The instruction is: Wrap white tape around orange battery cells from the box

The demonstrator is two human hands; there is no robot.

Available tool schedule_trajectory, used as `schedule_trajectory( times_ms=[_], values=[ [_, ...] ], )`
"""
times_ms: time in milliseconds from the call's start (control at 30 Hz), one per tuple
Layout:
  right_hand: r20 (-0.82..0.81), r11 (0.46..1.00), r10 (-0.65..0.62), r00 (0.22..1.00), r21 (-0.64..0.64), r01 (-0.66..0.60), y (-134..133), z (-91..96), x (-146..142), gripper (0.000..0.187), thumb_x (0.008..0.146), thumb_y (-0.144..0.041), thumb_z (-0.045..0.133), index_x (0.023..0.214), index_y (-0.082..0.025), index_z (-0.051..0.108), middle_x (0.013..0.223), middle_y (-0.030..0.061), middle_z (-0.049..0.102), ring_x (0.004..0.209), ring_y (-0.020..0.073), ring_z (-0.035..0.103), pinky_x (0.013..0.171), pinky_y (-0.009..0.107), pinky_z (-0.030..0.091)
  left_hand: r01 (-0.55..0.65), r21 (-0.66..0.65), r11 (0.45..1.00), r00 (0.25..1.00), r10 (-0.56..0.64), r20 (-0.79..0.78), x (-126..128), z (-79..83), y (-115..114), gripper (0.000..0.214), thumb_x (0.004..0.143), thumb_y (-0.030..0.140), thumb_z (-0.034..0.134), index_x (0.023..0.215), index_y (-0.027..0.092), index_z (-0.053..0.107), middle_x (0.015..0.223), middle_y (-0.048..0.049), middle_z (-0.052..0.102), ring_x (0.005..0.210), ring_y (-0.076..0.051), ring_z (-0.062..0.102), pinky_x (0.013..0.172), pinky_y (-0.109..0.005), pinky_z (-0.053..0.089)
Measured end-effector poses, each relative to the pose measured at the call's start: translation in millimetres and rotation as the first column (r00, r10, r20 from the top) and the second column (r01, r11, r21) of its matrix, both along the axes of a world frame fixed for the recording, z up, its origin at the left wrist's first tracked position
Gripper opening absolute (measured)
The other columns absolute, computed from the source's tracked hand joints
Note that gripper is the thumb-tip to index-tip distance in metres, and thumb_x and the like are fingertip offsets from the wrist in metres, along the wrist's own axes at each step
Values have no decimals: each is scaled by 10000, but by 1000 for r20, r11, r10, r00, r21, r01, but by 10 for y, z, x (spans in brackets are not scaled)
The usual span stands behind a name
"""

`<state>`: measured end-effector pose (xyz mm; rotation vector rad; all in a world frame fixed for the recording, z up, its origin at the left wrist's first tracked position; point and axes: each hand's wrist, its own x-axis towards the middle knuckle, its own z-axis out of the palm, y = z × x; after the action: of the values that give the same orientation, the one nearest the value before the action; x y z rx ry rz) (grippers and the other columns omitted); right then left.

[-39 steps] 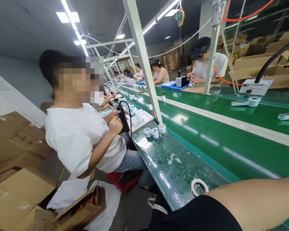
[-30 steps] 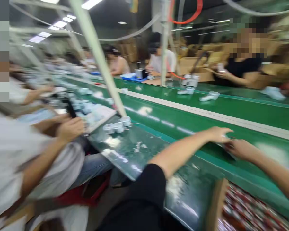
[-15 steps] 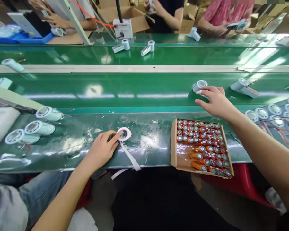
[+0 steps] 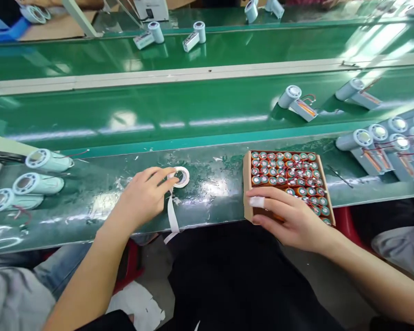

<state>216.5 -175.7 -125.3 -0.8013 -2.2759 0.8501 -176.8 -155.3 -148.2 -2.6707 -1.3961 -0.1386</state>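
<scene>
White tape roll [image 4: 181,176] lies flat on the green bench [image 4: 214,193], its hole facing up, and a loose strip [image 4: 173,215] runs from it toward the near edge and hangs over, its long axis pointing at the person. The left hand [image 4: 143,197] rests on the bench just left of the roll, with thumb and forefinger pinched on the roll's near left rim; the palm is hidden, since only the back of the hand shows. The right hand [image 4: 290,218] lies over the near left corner of the cardboard box [image 4: 247,184] with its fingers spread and straight, gripping nothing that can be seen. It covers the cells in that corner, and whether it presses on them cannot be told. A white band wraps its forefinger.

Orange cells [image 4: 290,177] fill the box, standing on end with round tops up, and thin red wires cross them. The box's long axis runs from the conveyor [image 4: 158,115] toward the person.

Pale cylinders [image 4: 37,183] lie on their sides at the left with open ends facing left; the nearest is partly cut off by the frame edge. More cylinders [image 4: 372,138] with flat plates attached crowd the right edge, and the last ones are cropped. Two more sit on the belt beyond. Far workstations are cut off at the top.
</scene>
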Motion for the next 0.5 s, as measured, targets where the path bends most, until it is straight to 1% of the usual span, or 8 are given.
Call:
schedule_trajectory(
  times_ms=[100, 167, 233, 300, 367, 433, 467, 500],
  values=[
    [-43, 998, -54, 998, 19, 55, 14, -70, 80, 319, 1037, -108, 624, 1337, -215, 614, 1373, 103, 627, 1236, 205, 633, 1062, 311, 529, -59, -23, 998, 997, 58, -54, -141, -146, 21, 310, 961, 133, 535, 1169, 199, 756, 1329, -123, 690, 1169, -330, 603, 964, -513, 547],
    [-65, 997, -76, 995, 23, 77, 25, -92, 80, 312, 1033, -88, 616, 1318, -215, 624, 1347, 96, 639, 1216, 197, 641, 1053, 305, 530, -61, -30, 998, 997, 59, -52, -154, -223, 25, 284, 989, 187, 540, 1174, 196, 754, 1349, -135, 675, 1157, -322, 600, 972, -511, 554],
    [-62, 997, -77, 995, 19, 79, 46, -106, 78, 298, 1033, -91, 618, 1305, -213, 630, 1346, 97, 640, 1209, 200, 644, 1047, 312, 535, -33, -53, 998, 999, 32, -30, -176, -232, 44, 272, 996, 188, 531, 1139, 211, 762, 1358, -119, 678, 1160, -309, 606, 969, -506, 565],
    [-48, 997, -70, 996, 15, 71, 66, -115, 99, 274, 1036, -101, 618, 1287, -211, 640, 1360, 101, 635, 1210, 208, 646, 1040, 322, 541, 19, -96, 995, 1000, -20, -15, -262, -122, 60, 288, 1003, 167, 488, 1089, 209, 759, 1305, -97, 712, 1152, -290, 627, 954, -499, 583],
    [-44, 998, -63, 997, 7, 63, 61, -114, 132, 263, 1039, -100, 612, 1275, -211, 647, 1358, 102, 639, 1209, 210, 647, 1035, 323, 543, 18, -37, 999, 1000, -18, 12, -395, 105, 22, 310, 1008, 141, 434, 1083, 170, 733, 1235, -101, 731, 1183, -280, 637, 976, -526, 583],
    [-70, 997, -74, 995, 6, 75, 13, -91, 127, 273, 1035, -96, 615, 1274, -220, 653, 1332, 97, 657, 1205, 214, 651, 1032, 324, 545, -107, 156, 982, 988, 88, 127, -469, 366, -107, 290, 1013, 153, 436, 1137, 133, 697, 1265, -107, 702, 1341, -318, 556, 1048, -641, 512],
    [-93, 996, -91, 991, -13, 91, -25, -69, 93, 287, 1033, -98, 619, 1286, -230, 653, 1328, 94, 662, 1175, 210, 665, 1009, 319, 556, -176, 217, 960, 966, 126, 224, -448, 468, -204, 266, 1011, 182, 468, 1160, 135, 684, 1303, -104, 677, 1423, -353, 477, 1085, -716, 439],
    [-118, 992, -110, 987, -69, 103, -70, -42, 33, 319, 1035, -114, 625, 1327, -242, 639, 1338, 95, 661, 1110, 200, 688, 958, 308, 574, -220, 229, 948, 939, 142, 313, -376, 532, -313, 245, 1002, 213, 513, 1176, 157, 677, 1333, -94, 659, 1471, -379, 416, 1108, -760, 379]
  ],
)
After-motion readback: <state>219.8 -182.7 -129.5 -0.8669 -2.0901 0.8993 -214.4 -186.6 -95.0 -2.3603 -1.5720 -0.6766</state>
